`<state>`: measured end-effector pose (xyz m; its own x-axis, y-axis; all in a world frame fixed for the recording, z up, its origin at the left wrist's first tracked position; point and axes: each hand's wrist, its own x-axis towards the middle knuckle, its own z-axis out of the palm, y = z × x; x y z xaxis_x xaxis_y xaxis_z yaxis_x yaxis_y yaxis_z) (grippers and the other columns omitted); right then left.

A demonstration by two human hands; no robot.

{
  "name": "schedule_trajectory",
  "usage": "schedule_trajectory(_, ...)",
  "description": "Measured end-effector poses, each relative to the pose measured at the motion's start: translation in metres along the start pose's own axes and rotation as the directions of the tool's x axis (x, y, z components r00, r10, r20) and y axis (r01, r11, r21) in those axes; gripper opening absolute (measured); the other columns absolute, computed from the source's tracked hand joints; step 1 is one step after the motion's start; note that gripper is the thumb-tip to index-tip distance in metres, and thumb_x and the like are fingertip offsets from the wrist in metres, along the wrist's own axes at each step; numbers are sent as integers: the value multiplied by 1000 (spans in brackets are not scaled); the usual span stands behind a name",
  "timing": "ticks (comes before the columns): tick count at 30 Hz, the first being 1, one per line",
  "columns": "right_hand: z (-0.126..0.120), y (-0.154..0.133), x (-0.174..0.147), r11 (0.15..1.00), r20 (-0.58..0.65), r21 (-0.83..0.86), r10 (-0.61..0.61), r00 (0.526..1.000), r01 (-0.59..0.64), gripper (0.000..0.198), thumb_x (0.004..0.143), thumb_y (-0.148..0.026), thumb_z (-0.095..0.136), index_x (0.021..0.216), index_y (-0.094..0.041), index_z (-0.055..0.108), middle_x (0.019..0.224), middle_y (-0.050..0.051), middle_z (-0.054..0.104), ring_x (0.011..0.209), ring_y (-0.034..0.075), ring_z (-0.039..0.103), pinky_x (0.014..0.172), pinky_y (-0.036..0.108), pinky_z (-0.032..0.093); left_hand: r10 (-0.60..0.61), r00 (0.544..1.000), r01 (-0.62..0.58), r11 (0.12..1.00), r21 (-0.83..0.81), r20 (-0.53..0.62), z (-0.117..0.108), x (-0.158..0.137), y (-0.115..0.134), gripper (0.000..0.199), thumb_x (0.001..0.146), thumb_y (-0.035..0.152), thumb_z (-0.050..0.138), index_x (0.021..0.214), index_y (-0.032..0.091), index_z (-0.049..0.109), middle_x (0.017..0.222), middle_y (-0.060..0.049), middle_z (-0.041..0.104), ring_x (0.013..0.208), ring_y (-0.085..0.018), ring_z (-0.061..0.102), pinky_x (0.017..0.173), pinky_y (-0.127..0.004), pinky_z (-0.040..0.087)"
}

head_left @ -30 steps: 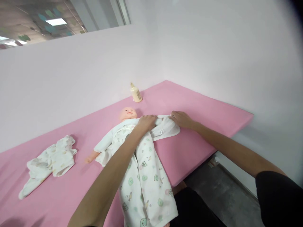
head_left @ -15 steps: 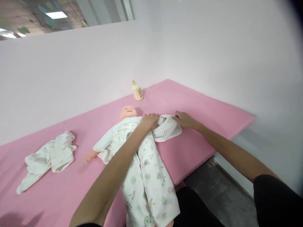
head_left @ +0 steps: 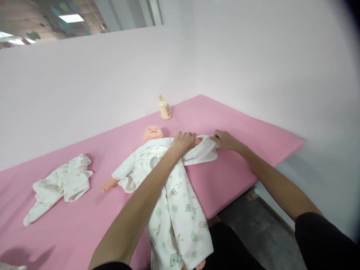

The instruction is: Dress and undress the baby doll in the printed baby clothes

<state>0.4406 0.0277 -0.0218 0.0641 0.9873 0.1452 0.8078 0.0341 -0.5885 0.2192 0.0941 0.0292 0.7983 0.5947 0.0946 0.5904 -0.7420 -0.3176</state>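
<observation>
A baby doll (head_left: 153, 133) lies on its back on the pink padded table (head_left: 233, 180), dressed in printed white trousers (head_left: 182, 210) and a plain white top (head_left: 201, 154). My left hand (head_left: 183, 143) is closed around the doll's arm and its sleeve, on the right side of the picture. My right hand (head_left: 223, 140) pinches the outer edge of the white top and stretches it away from the doll's arm. Between my hands a bit of the doll's hand shows. The other doll arm (head_left: 109, 183) lies out to the left, its sleeve on.
A pump bottle (head_left: 165, 108) of pale yellow liquid stands at the back by the white wall (head_left: 112, 82). Crumpled printed baby clothes (head_left: 69, 180) lie on the left. The table's front edge drops to a grey floor (head_left: 253, 225) at lower right.
My left hand has slid right along the doll's arm. My right hand has moved slightly right, drawing the white top out further. The view has shifted a little.
</observation>
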Motion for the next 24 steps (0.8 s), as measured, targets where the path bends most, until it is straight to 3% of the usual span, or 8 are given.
schedule_trajectory(4, -7, 5, 1, 993, 47, -115, 10, 999, -5, 29, 99, -45, 44, 79, -23, 43, 81, 4, 62, 71, 18, 53, 63, 30, 33, -20, 999, 20, 1000, -17, 25, -6, -4, -5, 35, 102, 42, 50, 114, 11, 62, 100, -13, 71, 92, -30, 70, 75, -36, 42)
schedule_trajectory(8, -9, 6, 2, 989, 71, -145, 9, 997, 2, 30, 98, -45, 44, 78, -23, 42, 80, 3, 61, 70, 17, 52, 62, 30, 33, -31, 997, 36, 997, -74, 66, -15, -9, -11, 45, 101, 55, 47, 114, 14, 60, 106, -14, 69, 93, -30, 69, 72, -34, 41)
schedule_trajectory(14, -7, 6, 2, 985, 90, -173, 12, 996, 3, 32, 98, -45, 41, 76, -22, 40, 81, 3, 61, 69, 16, 50, 62, 29, 33, -93, 995, 102, 964, -247, 47, -33, -16, -22, 33, 102, 49, 49, 113, 18, 55, 112, -9, 68, 97, -26, 66, 71, -32, 40)
schedule_trajectory(18, 1, 3, 4, 978, 70, -206, -2, 998, 17, 31, 99, -44, 39, 77, -22, 41, 82, 5, 61, 70, 17, 50, 63, 30, 33, -117, 993, 120, 963, -242, 23, -25, -12, -19, 33, 100, 49, 54, 114, 19, 55, 113, -9, 68, 98, -27, 66, 72, -32, 40)
schedule_trajectory(21, 7, -2, 4, 979, -13, -196, -63, 998, 59, 29, 98, -42, 41, 77, -22, 42, 82, 6, 61, 75, 19, 51, 66, 31, 33, -109, 994, 107, 977, -183, -1, -14, -6, -14, 36, 99, 50, 55, 117, 18, 55, 113, -10, 68, 96, -27, 67, 73, -33, 40)
schedule_trajectory(24, 9, -11, 2, 997, -100, -59, -61, 993, 55, 32, 97, -43, 43, 73, -21, 43, 78, 5, 59, 76, 19, 51, 68, 31, 35, -92, 996, 89, 988, -126, -21, -7, -4, -9, 39, 98, 50, 57, 119, 18, 55, 111, -10, 68, 95, -27, 68, 75, -33, 41)
